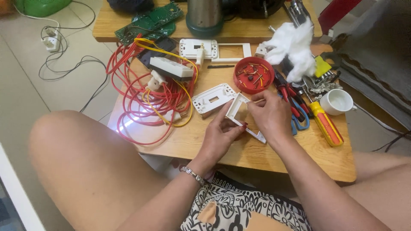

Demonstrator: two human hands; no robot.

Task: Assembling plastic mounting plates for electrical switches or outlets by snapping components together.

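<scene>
Both hands hold a white rectangular plastic frame [238, 108] above the low wooden table [299, 158]. My left hand [221, 131] grips its lower left edge from below. My right hand [270, 114] pinches its right side, thumb and fingers near the top corner. A white switch plate [212, 98] lies flat just left of the frame. Behind it stands a red round lid [253, 75] filled with small screws and wire scraps.
Red and yellow wire coils [145, 94] with a white plug block [171, 68] cover the table's left side. Pliers, scissors [299, 119] and an orange-handled screwdriver [327, 126] lie at the right, beside a white cup [337, 102]. White cotton wadding [291, 45], more plates and green circuit boards [150, 21] lie behind.
</scene>
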